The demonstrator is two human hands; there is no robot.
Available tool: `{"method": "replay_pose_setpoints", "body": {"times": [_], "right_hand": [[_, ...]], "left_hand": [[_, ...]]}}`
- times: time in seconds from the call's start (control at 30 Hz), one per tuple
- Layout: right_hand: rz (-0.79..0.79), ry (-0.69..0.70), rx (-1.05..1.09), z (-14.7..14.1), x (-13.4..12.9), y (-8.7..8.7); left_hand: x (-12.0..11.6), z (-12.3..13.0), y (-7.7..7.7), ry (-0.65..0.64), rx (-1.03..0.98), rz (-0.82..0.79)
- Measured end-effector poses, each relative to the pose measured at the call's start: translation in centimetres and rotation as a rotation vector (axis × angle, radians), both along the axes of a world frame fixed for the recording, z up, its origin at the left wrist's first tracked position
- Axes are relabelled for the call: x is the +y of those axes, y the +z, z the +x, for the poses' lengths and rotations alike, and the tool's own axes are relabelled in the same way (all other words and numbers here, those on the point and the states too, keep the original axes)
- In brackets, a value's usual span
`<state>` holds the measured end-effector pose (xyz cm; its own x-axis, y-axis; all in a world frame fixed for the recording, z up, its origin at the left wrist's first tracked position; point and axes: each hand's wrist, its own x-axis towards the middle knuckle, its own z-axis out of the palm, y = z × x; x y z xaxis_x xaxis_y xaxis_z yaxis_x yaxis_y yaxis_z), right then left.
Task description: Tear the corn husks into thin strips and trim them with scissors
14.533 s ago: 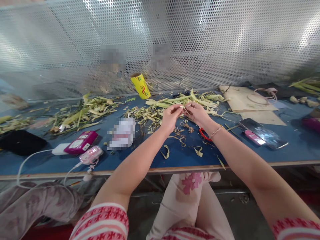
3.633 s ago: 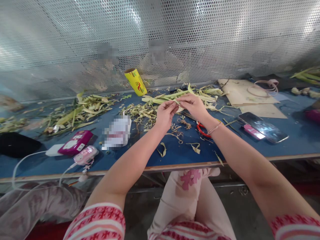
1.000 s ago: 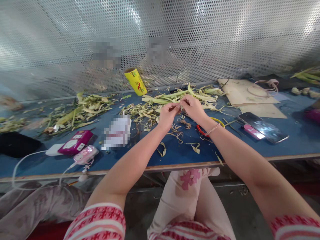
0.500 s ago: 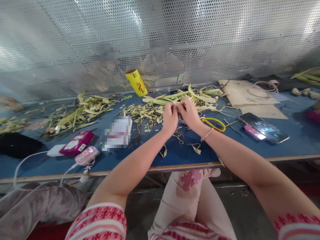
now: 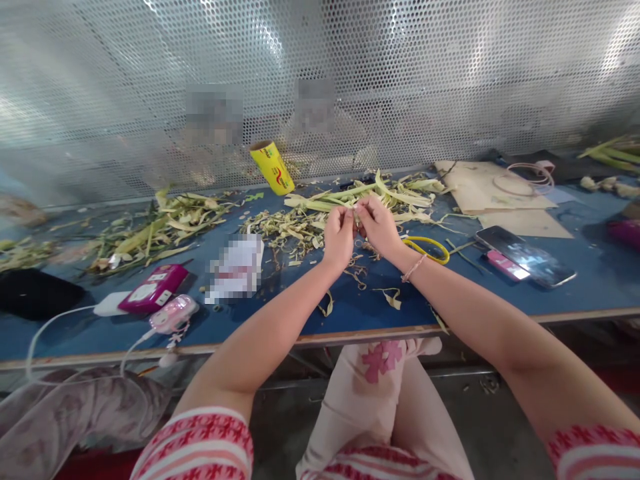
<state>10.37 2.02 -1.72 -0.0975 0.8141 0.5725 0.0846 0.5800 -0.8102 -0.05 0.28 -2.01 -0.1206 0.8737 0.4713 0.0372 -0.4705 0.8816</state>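
My left hand [image 5: 339, 235] and my right hand [image 5: 377, 223] meet above the middle of the table, fingertips pinched together. Between them shows a small pale plant piece [image 5: 356, 209], mostly hidden by the fingers. Just behind the hands lies a heap of pale green plant strips [image 5: 350, 195]. Shorter dry scraps [image 5: 295, 230] are spread left of my left hand. Yellow-handled scissors [image 5: 431, 247] rest beside my right wrist, partly hidden by it.
A yellow cardboard tube [image 5: 273, 168] stands tilted near the perforated metal wall [image 5: 400, 80]. Left are another plant heap [image 5: 165, 227], a magenta device [image 5: 155, 288] and cables. A phone [image 5: 525, 255] and brown paper [image 5: 493, 189] lie right. Another person's leg [image 5: 85, 417] shows lower left.
The fingertips have shifted slightly, and a pale bit now shows between them. Both hands stay over the same spot, and the things on the table have not moved.
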Motion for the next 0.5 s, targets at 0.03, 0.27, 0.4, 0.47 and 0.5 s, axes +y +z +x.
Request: {"method": "replay_pose_setpoints", "body": {"times": [0.03,0.27,0.4,0.47,0.5], "right_hand": [[-0.005,0.016,0.02,-0.02,0.05,-0.01],[-0.045,0.125,0.067,0.15,-0.04,0.29],[-0.073,0.161,0.074,0.28,-0.15,0.3],[-0.098,0.175,0.087,0.17,-0.12,0.17],[-0.112,0.186,0.097,0.07,-0.09,0.09]], "left_hand": [[-0.13,0.07,0.13,-0.012,-0.023,-0.008],[-0.37,0.43,0.48,-0.071,-0.137,-0.08],[-0.42,0.34,0.45,-0.06,-0.116,-0.091],[-0.34,0.12,0.33,-0.01,-0.042,-0.071],[-0.24,-0.02,0.22,0.028,0.005,-0.059]]}}
